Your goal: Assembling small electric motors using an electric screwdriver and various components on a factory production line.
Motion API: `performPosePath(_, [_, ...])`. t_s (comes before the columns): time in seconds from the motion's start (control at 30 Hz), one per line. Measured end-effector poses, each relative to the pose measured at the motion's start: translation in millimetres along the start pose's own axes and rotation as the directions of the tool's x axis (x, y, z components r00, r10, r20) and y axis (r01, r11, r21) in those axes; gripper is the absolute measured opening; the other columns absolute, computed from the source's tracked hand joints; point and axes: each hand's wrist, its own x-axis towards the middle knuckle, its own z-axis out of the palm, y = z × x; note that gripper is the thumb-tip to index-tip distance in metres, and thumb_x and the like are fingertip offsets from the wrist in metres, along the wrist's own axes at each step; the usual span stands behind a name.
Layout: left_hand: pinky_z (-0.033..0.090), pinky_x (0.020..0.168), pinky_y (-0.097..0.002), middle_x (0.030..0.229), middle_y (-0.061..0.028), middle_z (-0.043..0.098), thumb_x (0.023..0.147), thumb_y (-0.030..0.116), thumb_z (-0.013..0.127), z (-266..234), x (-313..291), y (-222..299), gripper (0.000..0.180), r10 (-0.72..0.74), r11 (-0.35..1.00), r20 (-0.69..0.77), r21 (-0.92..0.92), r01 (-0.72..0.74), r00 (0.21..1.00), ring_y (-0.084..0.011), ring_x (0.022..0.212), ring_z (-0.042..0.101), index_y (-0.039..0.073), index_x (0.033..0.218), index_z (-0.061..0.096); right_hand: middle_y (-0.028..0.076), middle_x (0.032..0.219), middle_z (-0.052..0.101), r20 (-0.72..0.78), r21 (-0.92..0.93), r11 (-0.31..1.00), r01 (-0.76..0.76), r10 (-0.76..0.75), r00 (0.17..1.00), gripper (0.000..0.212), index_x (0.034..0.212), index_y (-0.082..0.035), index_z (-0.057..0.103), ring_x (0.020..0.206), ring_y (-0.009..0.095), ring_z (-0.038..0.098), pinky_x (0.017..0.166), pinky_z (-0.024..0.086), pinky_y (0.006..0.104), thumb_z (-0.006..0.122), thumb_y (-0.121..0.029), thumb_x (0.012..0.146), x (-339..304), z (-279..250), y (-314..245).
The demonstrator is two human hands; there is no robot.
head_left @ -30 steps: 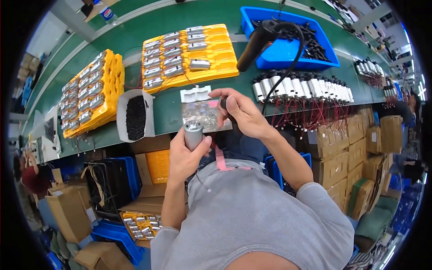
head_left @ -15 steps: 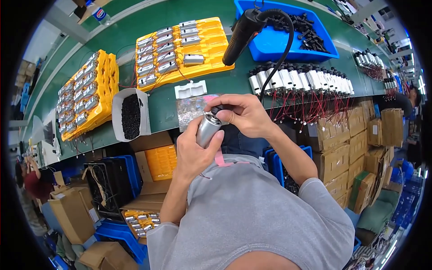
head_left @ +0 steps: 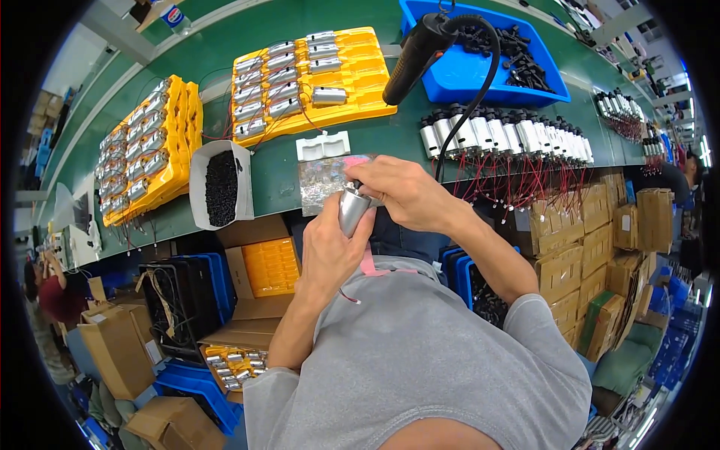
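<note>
Right hand (head_left: 409, 193) has come across since the first frame, from apart to up against the top end of the silver cylinder (head_left: 352, 216); its fingers are bent around a small black piece (head_left: 356, 184), mostly hidden. Left hand (head_left: 330, 251) grips the cylinder's body, top end up, slightly tilted, at the bench's near edge, beside the shiny sheet (head_left: 319, 186). White cradle block (head_left: 323, 146) sits just beyond. Yellow tray (head_left: 367, 84) of cylinders farther back; black hanging tool (head_left: 416, 58) right of it, blue bin (head_left: 459, 76) behind. White tub (head_left: 244, 187) of black bits at left.
</note>
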Motion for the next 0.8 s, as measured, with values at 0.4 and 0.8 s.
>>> performPosePath(0.4, [0.047, 0.070, -0.0495, 0.089, -0.0333, 0.059, 0.083, 0.020, 0.065, 26, 64, -66, 0.040, -0.087, 0.993, -0.170, 0.060, 0.099, 0.982, -0.0456, 0.079, 0.060, -0.010, 0.101, 0.045, 0.017, 0.085, 0.068, 0.086, -0.063, 0.928, -0.368, 0.372, 0.924, 0.020, 0.094, 0.001, 0.068, 0.078, 0.035, 0.064, 0.075, 0.049, 0.0388, 0.066, -0.010, 0.078, 73, 24, 72])
performPosePath(0.8, [0.047, 0.072, -0.0407, 0.085, -0.0215, 0.054, 0.082, 0.020, 0.065, 60, 77, -73, 0.030, 0.089, 0.815, -0.337, 0.566, 0.126, 0.937, -0.0351, 0.083, 0.056, -0.007, 0.086, 0.054, 0.011, 0.084, 0.069, 0.114, -0.255, 0.907, -0.337, 0.374, 0.920, 0.015, 0.087, -0.009, 0.073, 0.080, 0.031, 0.065, 0.074, 0.050, 0.0400, 0.069, -0.017, 0.076, 86, 49, 109])
